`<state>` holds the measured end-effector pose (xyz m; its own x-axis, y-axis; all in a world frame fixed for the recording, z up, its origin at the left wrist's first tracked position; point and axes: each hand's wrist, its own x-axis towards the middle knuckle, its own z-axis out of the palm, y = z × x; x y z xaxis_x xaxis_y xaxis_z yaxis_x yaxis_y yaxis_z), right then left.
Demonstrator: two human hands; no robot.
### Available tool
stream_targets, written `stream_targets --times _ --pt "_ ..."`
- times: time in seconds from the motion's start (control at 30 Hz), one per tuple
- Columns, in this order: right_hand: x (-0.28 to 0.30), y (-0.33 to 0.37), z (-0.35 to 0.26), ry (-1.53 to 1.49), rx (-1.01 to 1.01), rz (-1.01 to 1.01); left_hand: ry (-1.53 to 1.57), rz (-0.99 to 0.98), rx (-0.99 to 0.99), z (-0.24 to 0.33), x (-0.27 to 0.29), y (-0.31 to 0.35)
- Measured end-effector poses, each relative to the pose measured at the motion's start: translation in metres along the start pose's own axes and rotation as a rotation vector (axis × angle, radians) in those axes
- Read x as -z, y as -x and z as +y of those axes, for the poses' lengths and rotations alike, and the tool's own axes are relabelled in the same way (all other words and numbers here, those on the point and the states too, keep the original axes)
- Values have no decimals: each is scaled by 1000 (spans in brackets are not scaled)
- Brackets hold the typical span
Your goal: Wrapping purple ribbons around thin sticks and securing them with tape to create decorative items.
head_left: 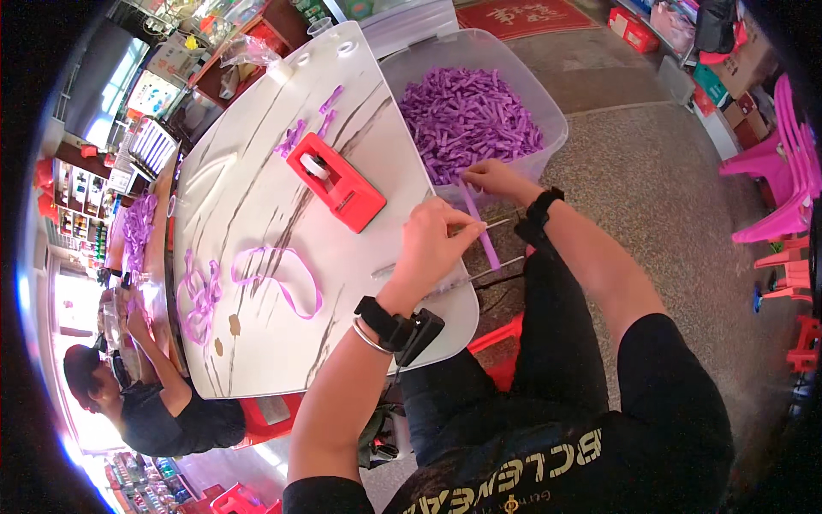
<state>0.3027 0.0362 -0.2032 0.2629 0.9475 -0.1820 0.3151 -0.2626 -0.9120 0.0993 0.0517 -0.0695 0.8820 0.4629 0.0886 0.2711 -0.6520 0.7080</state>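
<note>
A narrow purple ribbon (470,204) slants past the table's right edge. My right hand (501,180) pinches its upper end, beside the bin. Lower down, the thumb and fingertips of my left hand (428,244) close on the same ribbon, and its tail hangs below them. Two thin metal rods (488,272) jut out from the table edge under my left hand; whether the ribbon goes round them I cannot tell. A clear plastic bin (555,128) heaped with folded purple ribbon pieces (467,120) stands just beyond my right hand.
On the white marbled table (257,351) are a red tape dispenser (360,210), a loose ribbon loop (315,287), a tangled ribbon pile (199,300) and short ribbon pieces (291,137). Another person (171,411) works at far left. Pink plastic chairs (788,154) stand at right.
</note>
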Motion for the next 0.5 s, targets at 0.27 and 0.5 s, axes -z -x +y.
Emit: stream_targets --times 0.27,0.5 --pt "-42 109 60 -95 51 -72 5 -19 18 -4 -4 -5" --pt "-52 250 -29 -352 -336 -266 -5 -62 2 -9 -1 -4"
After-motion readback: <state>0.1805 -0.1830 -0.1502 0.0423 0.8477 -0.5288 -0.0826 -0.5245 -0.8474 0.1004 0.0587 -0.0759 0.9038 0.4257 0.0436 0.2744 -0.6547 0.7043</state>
